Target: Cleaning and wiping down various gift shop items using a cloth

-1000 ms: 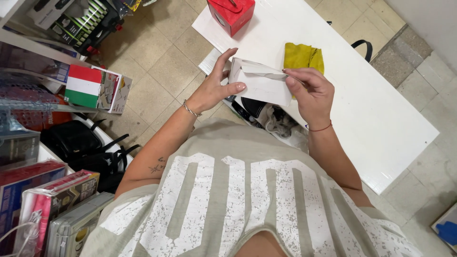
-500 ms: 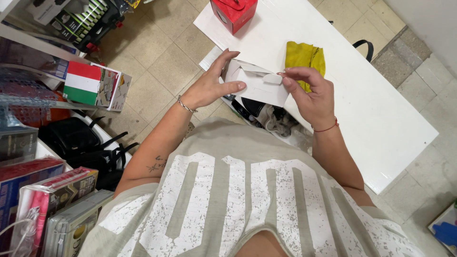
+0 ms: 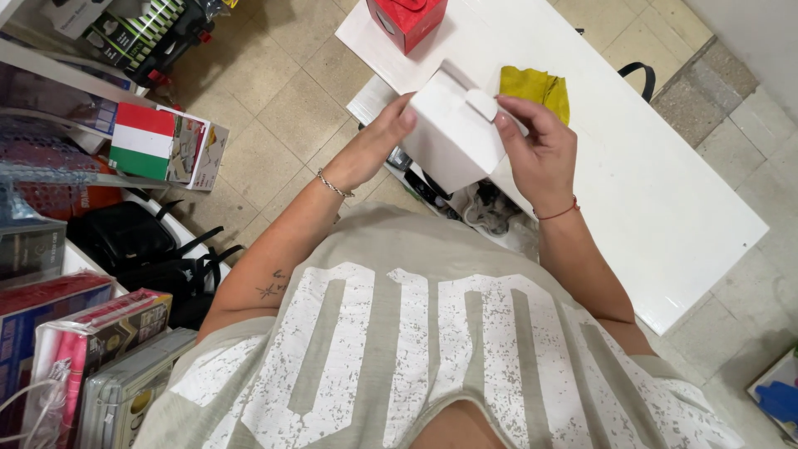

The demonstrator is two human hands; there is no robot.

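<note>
- Beige floor tiles (image 3: 274, 108) run under a long white surface (image 3: 665, 208) that crosses our view from the top centre down to the right edge.
- We hold a white box (image 3: 453, 133) in the air between both hands, just over the near edge of the surface and close in front of the chest.
- Our left hand (image 3: 374, 150) meets the box at its 9 o'clock side; the fingers (image 3: 405, 112) lie nearly straight and pressed flat against that side, bracing it rather than wrapped around it.
- Our right hand (image 3: 540, 150) meets it at 3 o'clock; the fingers (image 3: 511, 112) curl over the top right corner and pinch at a small rounded tab (image 3: 480, 104) on the box's upper flap.
- So the tab lies at about 10 o'clock from the right palm and at 2 o'clock from the left fingertips, and the right hand is plainly the nearer one to it.
- We judge that the box's long axis runs from 11 o'clock to 5 o'clock, tilted away from us, though its far faces are hidden.
- A yellow cloth (image 3: 540, 87) lies on the surface at 12 o'clock from the right hand, just beyond the fingers and apart from the box.
- A red box (image 3: 407, 18) stands on the surface at 12 o'clock from the white one, well apart.
</note>
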